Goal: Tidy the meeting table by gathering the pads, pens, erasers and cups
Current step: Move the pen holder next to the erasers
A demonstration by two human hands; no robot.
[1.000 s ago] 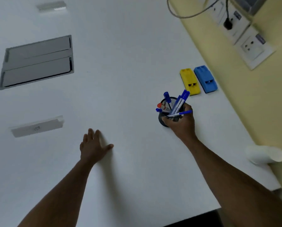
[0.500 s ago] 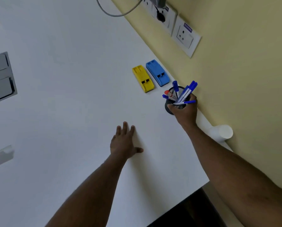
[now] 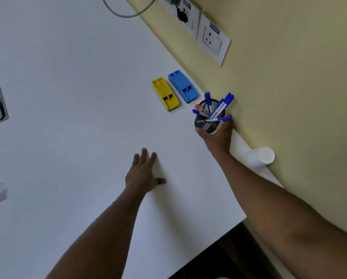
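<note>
A: What is the right hand holding?
B: Its grip is closed around the black mesh pen holder, full of blue pens, near the wall.
A: And the left hand?
B: Its grip is wide, flat on the table. The yellow eraser and blue eraser lie just beside the holder; a white cup lies near the right forearm.

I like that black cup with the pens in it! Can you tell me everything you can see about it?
The pen holder is a small round cup of black wire mesh, open on top. Several blue-capped markers and one red-capped marker stick out, leaning different ways. It sits low at the white table's edge by the yellow wall, next to the blue eraser. The right hand wraps around its near side, gripping it. Whether its base touches the table is hidden.
</note>
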